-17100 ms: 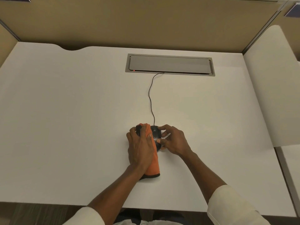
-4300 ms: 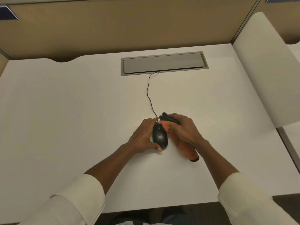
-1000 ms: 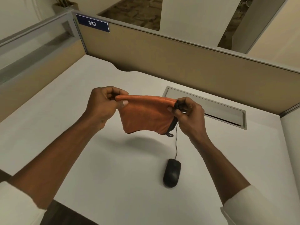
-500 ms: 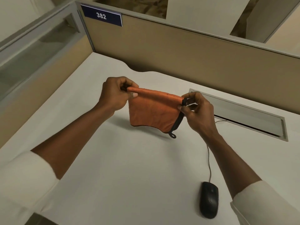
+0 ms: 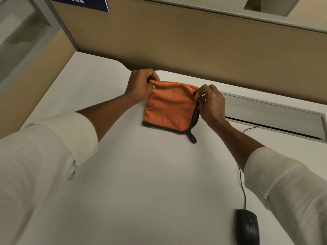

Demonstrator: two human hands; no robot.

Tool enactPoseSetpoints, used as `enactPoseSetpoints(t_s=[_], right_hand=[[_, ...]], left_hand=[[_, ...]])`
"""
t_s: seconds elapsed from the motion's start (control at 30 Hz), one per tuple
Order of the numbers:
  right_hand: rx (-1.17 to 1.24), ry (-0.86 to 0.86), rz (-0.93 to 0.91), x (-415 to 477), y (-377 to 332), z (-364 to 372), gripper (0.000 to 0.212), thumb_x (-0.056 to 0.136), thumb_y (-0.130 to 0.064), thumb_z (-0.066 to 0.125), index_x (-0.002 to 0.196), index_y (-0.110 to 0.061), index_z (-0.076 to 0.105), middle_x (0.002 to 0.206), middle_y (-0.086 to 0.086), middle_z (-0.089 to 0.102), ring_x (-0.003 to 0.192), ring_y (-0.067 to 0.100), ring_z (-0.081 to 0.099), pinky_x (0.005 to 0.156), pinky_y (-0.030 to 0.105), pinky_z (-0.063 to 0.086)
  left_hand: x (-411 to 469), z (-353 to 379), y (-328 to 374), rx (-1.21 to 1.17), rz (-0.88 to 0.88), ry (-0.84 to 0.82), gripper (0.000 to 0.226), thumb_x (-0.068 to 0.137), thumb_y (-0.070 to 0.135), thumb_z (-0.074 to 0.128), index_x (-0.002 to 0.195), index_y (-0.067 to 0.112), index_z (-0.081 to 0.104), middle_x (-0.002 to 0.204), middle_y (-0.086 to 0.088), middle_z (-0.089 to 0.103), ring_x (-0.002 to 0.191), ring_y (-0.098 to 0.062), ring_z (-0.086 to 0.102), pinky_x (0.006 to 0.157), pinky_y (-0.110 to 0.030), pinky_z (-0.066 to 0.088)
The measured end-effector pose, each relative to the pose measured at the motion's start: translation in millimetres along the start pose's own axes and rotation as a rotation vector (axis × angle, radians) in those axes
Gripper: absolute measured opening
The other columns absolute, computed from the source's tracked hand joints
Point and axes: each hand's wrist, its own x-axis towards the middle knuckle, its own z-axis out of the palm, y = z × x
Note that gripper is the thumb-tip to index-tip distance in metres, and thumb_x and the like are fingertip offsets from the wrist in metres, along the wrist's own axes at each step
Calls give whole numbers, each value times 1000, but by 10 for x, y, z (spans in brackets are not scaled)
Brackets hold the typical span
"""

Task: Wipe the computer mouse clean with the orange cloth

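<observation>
The orange cloth (image 5: 169, 110), folded and edged in black with a small hanging loop, lies with its lower part on the white desk (image 5: 141, 183) near the back. My left hand (image 5: 141, 84) pinches its top left corner and my right hand (image 5: 210, 103) pinches its top right corner. The black wired computer mouse (image 5: 247, 226) sits alone on the desk at the lower right, far from both hands, with its cable (image 5: 243, 188) running back past my right sleeve.
A grey cable hatch (image 5: 272, 114) is set into the desk behind my right hand. Tan partition walls (image 5: 177, 45) close the desk at the back and left, with a blue number sign (image 5: 81, 2) on top.
Both hands have lowered the cloth away from me, from hanging in the air to resting on the desk near the back wall. The mouse has stayed in place.
</observation>
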Motion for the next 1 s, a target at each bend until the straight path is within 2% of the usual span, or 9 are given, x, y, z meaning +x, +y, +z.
enactPoseSetpoints(t_s=[0.13,0.2,0.27,0.33,0.43,0.53,0.77,0.87,1.0], right_hand=[[116,-19,127,113,111,209,31,85,10,55,93,-16,71,100,7,69,85,31,68,68,51,62],[161,-40,197,131,119,263,34,88,7,55,103,-17,74,108,7,71,92,31,71,76,51,64],[132,-69,204,97,113,292,39,91,1,58,122,-18,73,122,10,68,103,32,72,88,52,62],[92,-106,174,25,96,314,45,94,-12,60,138,-16,64,138,15,59,116,35,67,95,52,60],[-8,-232,73,-90,83,348,74,92,-40,69,157,-13,43,161,17,39,143,39,48,109,53,53],[-84,-390,-70,-158,115,403,114,78,-65,81,166,-16,27,173,15,23,158,39,27,123,56,34],[-232,-521,-96,-243,157,510,134,74,-88,64,167,-7,14,177,17,14,164,37,12,130,60,20],[-261,-548,-84,-248,174,517,133,74,-87,66,167,-7,13,177,17,13,164,37,11,130,60,20],[-128,-460,19,-318,88,370,120,78,-79,71,163,-10,21,172,18,24,159,42,23,125,63,30]], left_hand=[[144,176,-163,32,-3,-7,27,80,-9,64,93,8,79,94,-4,79,87,-18,72,80,-39,61],[174,254,-222,61,-16,-45,25,83,-3,73,105,8,76,102,-7,77,94,-24,72,86,-40,60],[179,330,-276,113,-54,-132,50,84,8,82,131,11,64,127,-10,70,117,-30,66,101,-41,55],[146,357,-338,153,-72,-239,83,84,27,86,154,16,42,155,-10,49,142,-31,46,118,-44,41],[88,308,-465,301,96,-461,117,75,62,83,164,22,17,172,-3,19,158,-25,20,126,-49,25],[45,277,-604,495,219,-653,140,64,81,76,166,17,4,175,-3,3,161,-22,4,130,-45,14],[-30,328,-689,649,286,-724,139,70,88,61,165,10,-3,174,-11,-8,161,-24,-7,130,-42,-2],[-23,350,-589,779,333,-721,135,74,88,58,164,7,-1,174,-15,-5,161,-29,-5,130,-44,-2],[-108,326,-317,812,387,-663,120,79,73,71,162,7,14,173,-16,10,161,-31,7,129,-43,6]])
